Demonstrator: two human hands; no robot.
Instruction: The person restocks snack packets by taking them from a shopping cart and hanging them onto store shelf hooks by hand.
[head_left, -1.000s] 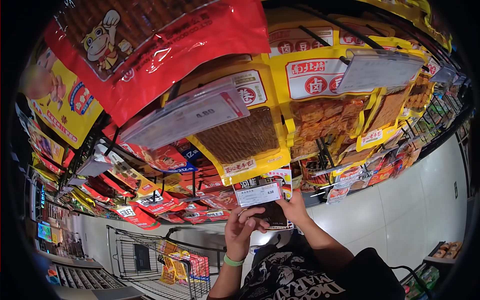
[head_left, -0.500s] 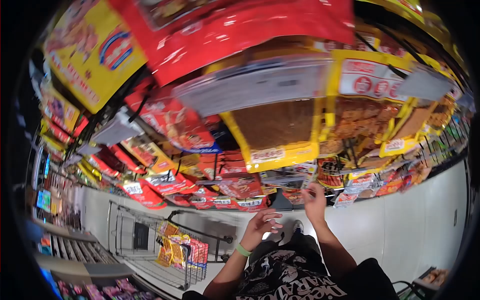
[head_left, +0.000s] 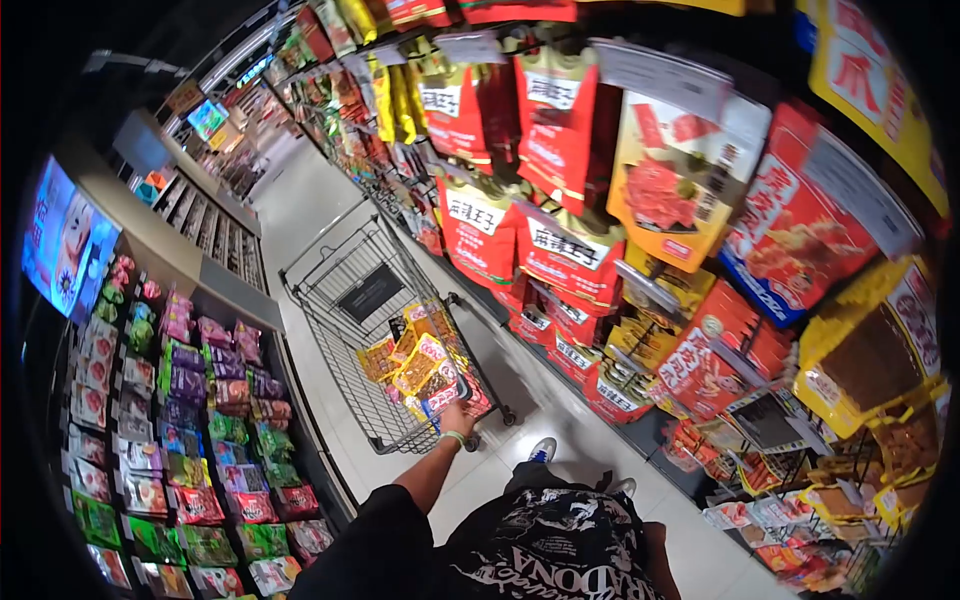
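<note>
Since the earlier frame, the left hand (head_left: pixel 458 418) has moved away from the hanging packs to the black wire shopping cart (head_left: pixel 369 293), which now stands near the centre of the frame. Nearest, at the bottom, is a black T-shirt with white print (head_left: pixel 545 550); the right hand is out of view, so I cannot tell its state. The left hand, a pale green band (head_left: pixel 453 437) at its wrist, is at the cart's near end; whether its fingers close around the bar I cannot tell. Just beyond it, yellow-edged plastic food packs (head_left: pixel 422 368) lie heaped inside the cart. Red packs with white labels (head_left: pixel 478 235) hang at upper centre. Farther off, a lit screen (head_left: pixel 72 240) glows at upper left.
</note>
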